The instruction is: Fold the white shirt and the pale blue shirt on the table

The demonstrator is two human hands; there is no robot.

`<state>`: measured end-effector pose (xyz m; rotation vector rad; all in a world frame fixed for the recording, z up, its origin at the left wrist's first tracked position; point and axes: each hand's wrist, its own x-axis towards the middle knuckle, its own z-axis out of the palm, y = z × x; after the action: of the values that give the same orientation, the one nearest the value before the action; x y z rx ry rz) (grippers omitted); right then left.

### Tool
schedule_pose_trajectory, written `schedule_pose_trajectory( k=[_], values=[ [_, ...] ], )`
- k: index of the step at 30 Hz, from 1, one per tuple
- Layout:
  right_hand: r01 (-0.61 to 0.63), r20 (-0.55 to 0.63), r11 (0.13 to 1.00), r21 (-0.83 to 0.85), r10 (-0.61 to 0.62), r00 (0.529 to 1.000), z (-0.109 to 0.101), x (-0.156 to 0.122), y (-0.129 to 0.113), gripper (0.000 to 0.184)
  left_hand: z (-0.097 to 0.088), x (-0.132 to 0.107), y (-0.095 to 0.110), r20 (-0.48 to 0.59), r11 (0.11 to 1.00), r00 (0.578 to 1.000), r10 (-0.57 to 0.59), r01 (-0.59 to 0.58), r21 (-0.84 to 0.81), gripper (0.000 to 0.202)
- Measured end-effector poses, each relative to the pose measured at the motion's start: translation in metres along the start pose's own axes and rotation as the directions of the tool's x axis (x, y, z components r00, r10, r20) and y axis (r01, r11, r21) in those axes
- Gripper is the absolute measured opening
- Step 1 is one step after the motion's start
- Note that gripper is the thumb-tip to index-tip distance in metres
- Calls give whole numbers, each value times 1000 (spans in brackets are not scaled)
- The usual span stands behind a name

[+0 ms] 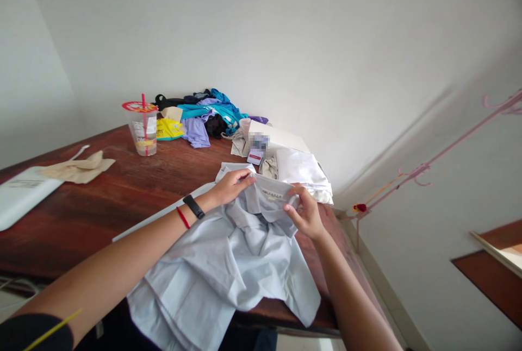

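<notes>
A light grey-blue collared shirt lies rumpled over the front of the dark wooden table, its lower part hanging past the edge. My left hand pinches the collar at its left end. At the collar's right end, my right hand grips it between thumb and fingers. Stretched between both hands, the collar shows dark lettering on the inside of its band. A black band and a red string circle my left wrist.
Behind the shirt sit a folded white cloth, an ID card and a heap of clothes. A plastic cup with a straw stands left of these. A white bottle lies far left. A pink rack leans at right.
</notes>
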<state>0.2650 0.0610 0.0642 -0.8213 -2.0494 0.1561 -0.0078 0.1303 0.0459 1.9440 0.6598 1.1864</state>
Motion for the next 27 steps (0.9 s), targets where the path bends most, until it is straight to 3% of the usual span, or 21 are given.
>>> schedule_pose_trajectory(
  k=[8,17,27],
  values=[
    [-37,-19,999,-23,36,999,2,-1,0,13,0,0,-5,3,999,1000,14,-14,51,45],
    [-81,0,995,-63,81,997,0,-3,5,22,-2,-2,-2,61,995,998,19,-25,93,44],
    [-210,-142,968,-138,191,971,8,-2,7,41,-3,-5,5,171,972,985,-10,-30,233,54]
  ],
)
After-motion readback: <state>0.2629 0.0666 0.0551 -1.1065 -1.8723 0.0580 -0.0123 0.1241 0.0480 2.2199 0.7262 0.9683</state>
